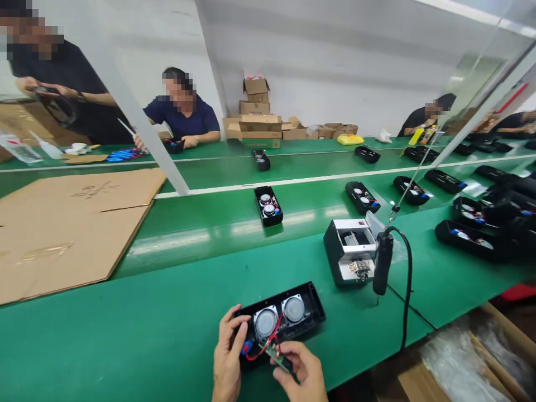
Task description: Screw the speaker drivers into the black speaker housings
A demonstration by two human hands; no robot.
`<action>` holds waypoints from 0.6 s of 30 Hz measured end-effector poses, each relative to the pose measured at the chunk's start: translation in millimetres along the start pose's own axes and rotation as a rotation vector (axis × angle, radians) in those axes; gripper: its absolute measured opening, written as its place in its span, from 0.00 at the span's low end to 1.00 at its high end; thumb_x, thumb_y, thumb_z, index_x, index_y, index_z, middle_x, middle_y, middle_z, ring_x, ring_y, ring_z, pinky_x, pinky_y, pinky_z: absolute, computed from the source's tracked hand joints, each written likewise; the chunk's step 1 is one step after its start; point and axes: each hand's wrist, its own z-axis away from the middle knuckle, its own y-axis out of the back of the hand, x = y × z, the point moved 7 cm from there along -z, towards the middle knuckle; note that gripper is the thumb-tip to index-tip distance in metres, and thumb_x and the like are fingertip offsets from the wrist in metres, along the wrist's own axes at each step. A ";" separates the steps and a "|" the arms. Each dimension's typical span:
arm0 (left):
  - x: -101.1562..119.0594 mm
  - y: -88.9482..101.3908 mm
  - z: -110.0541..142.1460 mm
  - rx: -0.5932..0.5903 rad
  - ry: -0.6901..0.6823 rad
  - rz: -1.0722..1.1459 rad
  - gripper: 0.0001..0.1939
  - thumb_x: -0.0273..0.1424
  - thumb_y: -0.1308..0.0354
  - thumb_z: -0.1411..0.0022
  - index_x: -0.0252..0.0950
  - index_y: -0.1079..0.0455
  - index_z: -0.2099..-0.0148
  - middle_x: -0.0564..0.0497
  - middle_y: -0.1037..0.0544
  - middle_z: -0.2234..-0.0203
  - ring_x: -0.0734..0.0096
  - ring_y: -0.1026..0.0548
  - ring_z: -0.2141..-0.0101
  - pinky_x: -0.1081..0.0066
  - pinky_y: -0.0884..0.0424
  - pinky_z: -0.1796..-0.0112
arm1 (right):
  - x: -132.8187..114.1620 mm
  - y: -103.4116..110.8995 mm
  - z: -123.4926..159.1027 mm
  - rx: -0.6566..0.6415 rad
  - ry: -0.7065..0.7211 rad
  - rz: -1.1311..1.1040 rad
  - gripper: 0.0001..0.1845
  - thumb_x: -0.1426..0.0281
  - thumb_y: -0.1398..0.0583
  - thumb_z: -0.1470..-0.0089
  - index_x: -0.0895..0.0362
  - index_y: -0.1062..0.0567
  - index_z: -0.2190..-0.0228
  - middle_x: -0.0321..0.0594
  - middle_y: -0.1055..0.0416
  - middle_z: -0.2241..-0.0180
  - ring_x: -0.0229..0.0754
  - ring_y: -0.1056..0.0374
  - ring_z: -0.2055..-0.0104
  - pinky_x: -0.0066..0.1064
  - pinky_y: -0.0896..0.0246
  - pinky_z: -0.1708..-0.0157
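Observation:
A black speaker housing (307, 304) with two round silver drivers lies on the green bench in front of me. My left hand (227, 357) grips its left end, fingers curled over the edge by a blue part. My right hand (302, 371) pinches a small green circuit board (275, 353) joined to the housing by red wires.
A hanging electric screwdriver (382, 262) dangles beside a white-and-black screw feeder box (349, 250). More black housings (268, 205) ride the green conveyor (201, 223). Flat cardboard (67, 229) lies at left. Other people work across the line; boxes (255, 125) are stacked behind.

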 end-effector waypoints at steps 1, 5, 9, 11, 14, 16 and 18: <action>0.4 -9.5 4.4 -0.031 -0.024 -0.019 0.29 0.64 0.40 0.37 0.43 0.19 0.58 0.44 0.25 0.38 0.44 0.27 0.36 0.46 0.28 0.37 | -12.4 9.6 -5.9 0.087 0.049 -0.003 0.16 0.55 0.29 0.40 0.55 0.15 0.60 0.48 0.17 0.61 0.49 0.18 0.62 0.36 0.19 0.61; 10.1 -24.5 12.4 -0.133 -0.251 -0.153 0.27 0.61 0.43 0.34 0.44 0.17 0.59 0.42 0.26 0.36 0.41 0.28 0.36 0.41 0.28 0.37 | -69.2 37.8 -30.6 0.169 0.106 0.076 0.17 0.54 0.31 0.36 0.55 0.16 0.65 0.45 0.19 0.64 0.44 0.21 0.65 0.31 0.22 0.65; 33.3 -29.0 15.6 -0.299 -0.509 -0.295 0.17 0.53 0.36 0.35 0.46 0.18 0.62 0.44 0.24 0.38 0.39 0.32 0.32 0.40 0.26 0.38 | -101.3 40.5 -50.2 0.066 0.085 0.241 0.15 0.56 0.37 0.30 0.54 0.17 0.59 0.45 0.16 0.59 0.47 0.19 0.56 0.34 0.22 0.54; 42.1 -30.0 13.5 -0.311 -0.552 -0.325 0.13 0.48 0.34 0.35 0.46 0.19 0.64 0.45 0.19 0.44 0.42 0.28 0.34 0.42 0.24 0.40 | -118.8 36.4 -60.6 0.026 0.204 0.407 0.14 0.60 0.40 0.27 0.54 0.19 0.52 0.46 0.16 0.57 0.47 0.19 0.55 0.36 0.23 0.52; 44.2 -28.5 4.2 -0.219 -0.474 -0.268 0.13 0.47 0.36 0.32 0.44 0.20 0.61 0.45 0.16 0.56 0.48 0.21 0.42 0.48 0.21 0.43 | -149.2 12.8 -72.8 -0.269 0.525 0.714 0.13 0.69 0.43 0.26 0.55 0.22 0.47 0.44 0.15 0.57 0.46 0.20 0.59 0.37 0.27 0.55; 42.0 -27.2 -0.4 -0.150 -0.392 -0.245 0.15 0.47 0.39 0.31 0.42 0.21 0.58 0.45 0.16 0.57 0.50 0.19 0.45 0.50 0.20 0.45 | -160.7 -3.5 -73.0 -0.550 0.699 0.918 0.15 0.76 0.45 0.27 0.54 0.21 0.50 0.41 0.15 0.59 0.45 0.22 0.61 0.37 0.32 0.59; 48.1 -27.5 1.7 -0.143 -0.404 -0.269 0.14 0.45 0.41 0.29 0.42 0.22 0.57 0.44 0.16 0.54 0.51 0.19 0.45 0.51 0.20 0.45 | -165.2 -10.3 -73.2 -0.713 0.761 1.111 0.15 0.79 0.45 0.29 0.54 0.20 0.54 0.39 0.16 0.62 0.45 0.24 0.62 0.38 0.36 0.62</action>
